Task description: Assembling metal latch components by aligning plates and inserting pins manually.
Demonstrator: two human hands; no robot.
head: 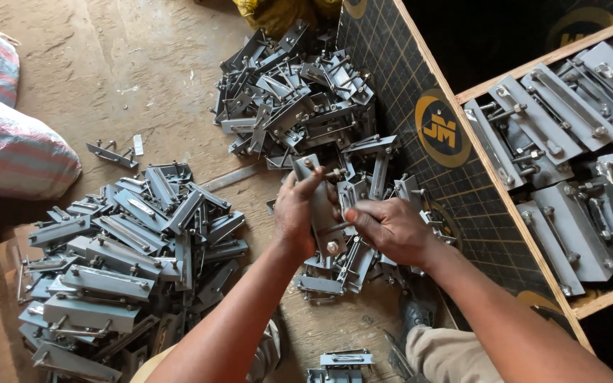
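At frame centre a grey bracket (318, 206) was gripped by the left hand (298, 211) and its bolt pinched by the right hand (390, 228), piles (118, 262) crowding left, a box wall (455, 184) right.

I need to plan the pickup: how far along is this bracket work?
Bolted grey brackets already lie packed in the wooden crate. The left hand grips one bracket while the right hand works at it. Two big floor piles remain.

The metal brackets (115, 269) are grey, the sack (8, 149) has red and grey stripes, the board (420, 142) is black with yellow circles.
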